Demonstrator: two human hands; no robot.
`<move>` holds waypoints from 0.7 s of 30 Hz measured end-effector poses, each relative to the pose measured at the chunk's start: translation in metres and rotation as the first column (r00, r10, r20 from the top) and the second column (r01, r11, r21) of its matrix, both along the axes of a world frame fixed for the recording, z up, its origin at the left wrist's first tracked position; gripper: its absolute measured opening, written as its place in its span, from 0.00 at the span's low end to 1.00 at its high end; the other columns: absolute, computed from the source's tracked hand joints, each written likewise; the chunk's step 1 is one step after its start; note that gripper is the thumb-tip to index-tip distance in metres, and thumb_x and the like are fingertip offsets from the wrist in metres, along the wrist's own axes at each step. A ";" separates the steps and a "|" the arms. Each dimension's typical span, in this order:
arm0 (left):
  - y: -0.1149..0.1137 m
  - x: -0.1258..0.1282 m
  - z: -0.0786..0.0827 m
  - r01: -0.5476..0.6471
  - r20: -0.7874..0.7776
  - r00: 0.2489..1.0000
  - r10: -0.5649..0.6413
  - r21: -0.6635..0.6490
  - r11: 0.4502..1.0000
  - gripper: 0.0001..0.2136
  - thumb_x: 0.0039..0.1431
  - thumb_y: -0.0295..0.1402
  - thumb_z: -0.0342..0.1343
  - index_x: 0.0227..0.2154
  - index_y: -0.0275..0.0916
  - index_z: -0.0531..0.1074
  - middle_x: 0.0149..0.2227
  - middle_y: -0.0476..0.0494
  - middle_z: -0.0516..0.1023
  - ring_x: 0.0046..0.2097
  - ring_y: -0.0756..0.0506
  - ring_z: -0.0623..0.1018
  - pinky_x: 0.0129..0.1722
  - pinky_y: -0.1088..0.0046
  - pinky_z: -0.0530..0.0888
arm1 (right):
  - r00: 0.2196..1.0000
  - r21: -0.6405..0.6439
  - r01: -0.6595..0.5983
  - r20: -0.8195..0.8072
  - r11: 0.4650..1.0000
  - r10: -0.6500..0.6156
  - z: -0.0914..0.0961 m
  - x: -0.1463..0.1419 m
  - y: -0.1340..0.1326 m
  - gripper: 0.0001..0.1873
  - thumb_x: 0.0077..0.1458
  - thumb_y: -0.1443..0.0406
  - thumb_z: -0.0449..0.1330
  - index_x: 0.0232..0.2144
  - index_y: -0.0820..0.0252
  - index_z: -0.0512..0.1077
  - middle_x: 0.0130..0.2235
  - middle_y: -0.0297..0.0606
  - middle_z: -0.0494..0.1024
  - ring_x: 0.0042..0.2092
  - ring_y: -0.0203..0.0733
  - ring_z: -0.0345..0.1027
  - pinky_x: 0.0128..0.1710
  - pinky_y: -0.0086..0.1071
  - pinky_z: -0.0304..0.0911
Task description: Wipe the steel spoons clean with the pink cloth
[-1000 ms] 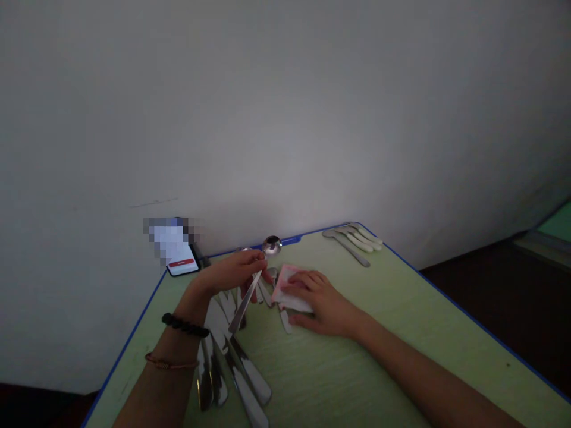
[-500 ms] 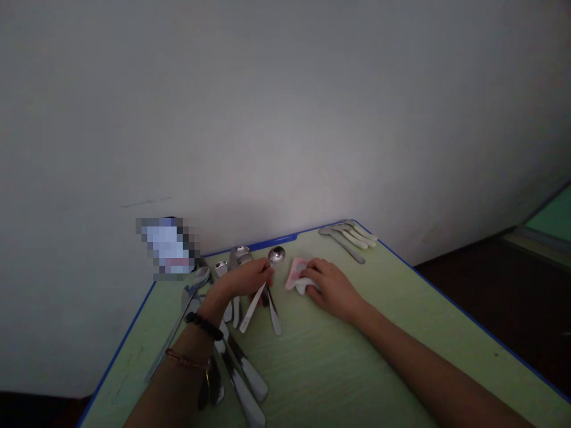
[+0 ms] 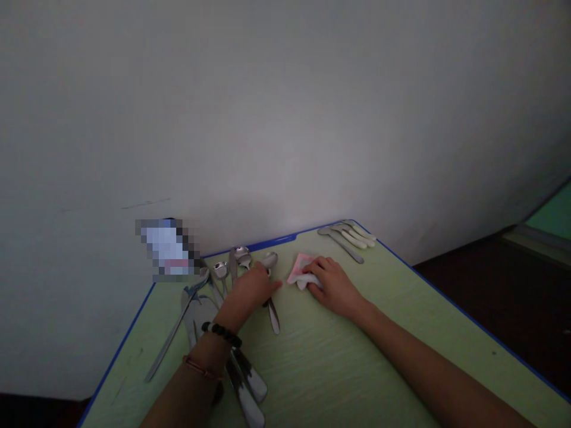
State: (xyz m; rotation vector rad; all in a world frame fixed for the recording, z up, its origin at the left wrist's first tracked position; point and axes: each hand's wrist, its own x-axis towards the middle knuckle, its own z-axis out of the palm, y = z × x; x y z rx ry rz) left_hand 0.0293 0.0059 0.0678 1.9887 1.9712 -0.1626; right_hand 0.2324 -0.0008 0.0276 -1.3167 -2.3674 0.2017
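My left hand hovers over a group of spoons in the middle of the table, its thumb stretched out to the right and its fingertips partly hidden. Just beyond its fingers shows a spoon bowl, and a spoon handle sticks out below the thumb. Bent fingers of my right hand press a folded pink-and-white cloth against the tabletop. To the left of my left hand lie more spoons, among them a shiny one and another near the back edge.
The pale green table has a blue edge and meets a grey wall. Spoons with pale handles lie at the back right. A phone, blurred out, leans at the back left. Large utensils with metal handles lie near my left forearm.
My left hand has shifted a little right and toward me, and its thumb now extends. The pale handle that stuck out below it is hidden now. My right hand stays on the cloth.
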 end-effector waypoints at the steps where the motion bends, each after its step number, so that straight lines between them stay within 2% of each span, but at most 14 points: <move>1: -0.001 0.000 0.001 -0.012 -0.021 1.000 0.012 0.010 1.000 0.19 0.58 0.44 0.49 0.44 0.33 0.63 0.47 0.25 0.75 0.49 0.35 0.76 0.41 0.66 0.71 | 1.000 0.001 -0.001 0.002 1.000 0.001 0.000 0.000 0.000 0.14 0.52 0.68 0.56 0.43 0.59 0.70 0.44 0.44 0.68 0.46 0.46 0.59 0.47 0.39 0.55; 5: -0.006 0.003 0.009 -0.012 -0.088 0.996 0.015 0.029 0.999 0.14 0.57 0.35 0.49 0.44 0.32 0.64 0.46 0.25 0.75 0.47 0.36 0.77 0.41 0.65 0.71 | 1.000 -0.009 0.009 0.004 1.000 -0.009 0.000 0.000 0.000 0.14 0.52 0.68 0.56 0.43 0.59 0.70 0.45 0.44 0.68 0.46 0.47 0.59 0.48 0.40 0.55; 10: -0.011 0.006 0.015 0.046 -0.140 0.989 -0.042 0.026 0.999 0.16 0.51 0.26 0.51 0.44 0.31 0.65 0.45 0.25 0.75 0.47 0.34 0.77 0.41 0.63 0.72 | 1.000 -0.010 0.006 -0.002 1.000 -0.006 0.000 0.000 -0.001 0.14 0.53 0.67 0.56 0.43 0.60 0.70 0.45 0.45 0.68 0.46 0.47 0.59 0.48 0.40 0.54; 16: -0.010 -0.003 0.016 0.122 -0.108 0.987 -0.122 -0.005 0.993 0.17 0.48 0.27 0.54 0.43 0.34 0.67 0.45 0.29 0.76 0.46 0.35 0.77 0.41 0.66 0.72 | 1.000 -0.003 0.005 0.010 1.000 -0.005 -0.002 0.001 -0.001 0.15 0.53 0.68 0.56 0.44 0.59 0.69 0.45 0.44 0.68 0.46 0.46 0.59 0.48 0.40 0.54; 21: -0.006 -0.025 0.028 0.123 -0.079 0.989 -0.123 -0.004 0.992 0.15 0.46 0.26 0.54 0.40 0.35 0.68 0.44 0.30 0.77 0.45 0.34 0.77 0.39 0.65 0.71 | 1.000 0.006 0.002 -0.010 1.000 -0.002 -0.003 0.001 0.000 0.14 0.53 0.67 0.55 0.44 0.59 0.70 0.45 0.44 0.68 0.46 0.46 0.59 0.48 0.40 0.55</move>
